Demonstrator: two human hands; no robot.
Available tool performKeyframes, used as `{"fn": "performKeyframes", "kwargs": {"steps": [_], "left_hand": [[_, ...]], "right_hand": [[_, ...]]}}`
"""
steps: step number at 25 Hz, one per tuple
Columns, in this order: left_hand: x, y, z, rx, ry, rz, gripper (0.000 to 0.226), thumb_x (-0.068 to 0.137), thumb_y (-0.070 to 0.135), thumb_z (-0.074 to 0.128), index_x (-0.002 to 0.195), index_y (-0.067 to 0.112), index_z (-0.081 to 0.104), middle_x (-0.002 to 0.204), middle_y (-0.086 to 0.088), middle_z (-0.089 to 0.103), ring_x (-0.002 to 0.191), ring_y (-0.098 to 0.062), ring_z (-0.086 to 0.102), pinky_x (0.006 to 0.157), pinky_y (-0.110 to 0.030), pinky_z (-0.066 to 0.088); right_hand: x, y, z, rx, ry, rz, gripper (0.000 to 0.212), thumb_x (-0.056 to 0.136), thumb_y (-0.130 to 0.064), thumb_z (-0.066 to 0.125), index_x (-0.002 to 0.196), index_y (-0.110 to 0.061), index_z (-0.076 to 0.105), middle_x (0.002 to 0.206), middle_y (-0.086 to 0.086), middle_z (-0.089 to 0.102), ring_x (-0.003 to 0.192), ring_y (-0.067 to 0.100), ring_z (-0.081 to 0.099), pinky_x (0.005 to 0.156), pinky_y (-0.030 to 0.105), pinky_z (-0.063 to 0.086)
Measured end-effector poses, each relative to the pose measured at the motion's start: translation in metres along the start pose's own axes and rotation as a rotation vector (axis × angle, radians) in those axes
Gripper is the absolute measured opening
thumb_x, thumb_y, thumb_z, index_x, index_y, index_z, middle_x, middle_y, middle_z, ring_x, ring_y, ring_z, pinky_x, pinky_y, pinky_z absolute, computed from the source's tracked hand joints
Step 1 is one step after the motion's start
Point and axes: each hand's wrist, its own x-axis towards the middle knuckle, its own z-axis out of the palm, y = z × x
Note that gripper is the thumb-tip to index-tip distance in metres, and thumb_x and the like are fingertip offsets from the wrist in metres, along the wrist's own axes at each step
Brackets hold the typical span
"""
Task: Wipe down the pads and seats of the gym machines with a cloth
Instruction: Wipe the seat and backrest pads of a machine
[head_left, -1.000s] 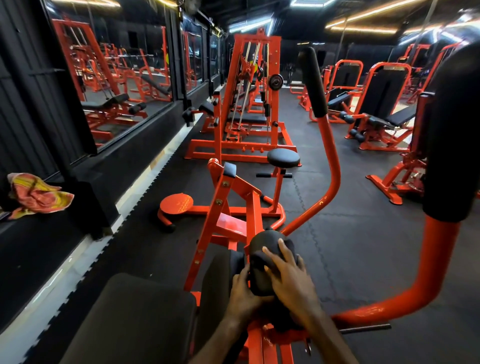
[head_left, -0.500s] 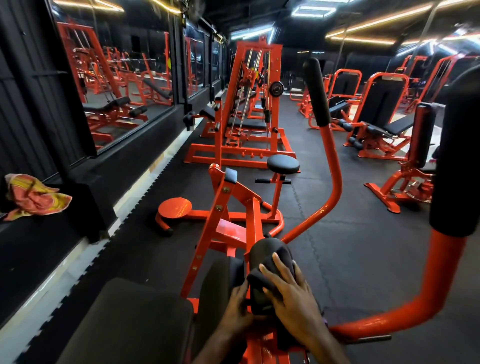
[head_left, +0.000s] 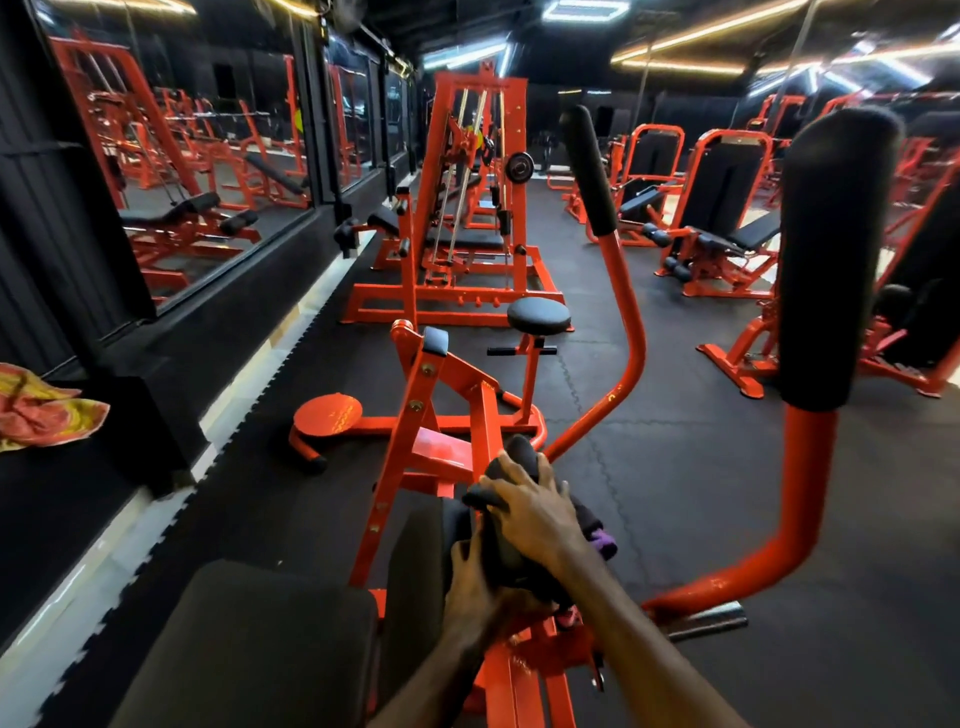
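Pressing a dark cloth (head_left: 589, 519) onto the small black pad (head_left: 511, 525) with my right hand (head_left: 535, 512), fingers spread flat over it, I grip the pad's near side with my left hand (head_left: 470, 577). Orange frame (head_left: 441, 410) crowds the left; open floor (head_left: 691, 467) lies right, before the curved arm (head_left: 779, 525).

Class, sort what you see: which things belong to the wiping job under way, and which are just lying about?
In the job:
right hand
left hand
dark cloth
small black pad

Lying about:
colourful rag on the ledge
round stool seat
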Motion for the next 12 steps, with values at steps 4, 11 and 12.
{"fn": "performKeyframes", "kwargs": {"steps": [4, 11, 12], "left_hand": [[0.007, -0.026, -0.020, -0.002, -0.139, 0.109, 0.095, 0.058, 0.063, 0.085, 0.140, 0.022, 0.060, 0.134, -0.001, 0.066, 0.126, -0.018, 0.066, 0.103, -0.045, 0.056], [-0.035, 0.035, -0.074, 0.295, -0.297, 0.439, 0.071, 0.061, 0.053, 0.073, 0.127, 0.037, 0.053, 0.118, 0.010, 0.053, 0.106, -0.006, 0.057, 0.092, -0.030, 0.052], [-0.040, 0.045, -0.067, 0.345, -0.371, 0.501, 0.063, 0.062, 0.050, 0.071, 0.122, 0.038, 0.056, 0.114, 0.012, 0.057, 0.103, -0.005, 0.060, 0.092, -0.034, 0.054]], "right_hand": [[-0.040, -0.007, 0.005, -0.011, 0.010, -0.052, 0.048, 0.107, -0.029, 0.050, 0.153, -0.042, 0.049, 0.175, -0.013, 0.015, 0.162, 0.036, -0.003, 0.127, 0.066, 0.008], [-0.153, -0.009, -0.005, 0.349, 0.160, -0.020, 0.037, 0.101, -0.017, 0.063, 0.136, -0.025, 0.071, 0.149, -0.003, 0.059, 0.138, 0.012, 0.051, 0.120, 0.018, 0.030], [-0.179, -0.003, -0.008, 0.442, 0.178, 0.018, 0.037, 0.100, -0.017, 0.064, 0.135, -0.021, 0.072, 0.145, 0.000, 0.063, 0.132, 0.011, 0.056, 0.115, 0.016, 0.036]]}}
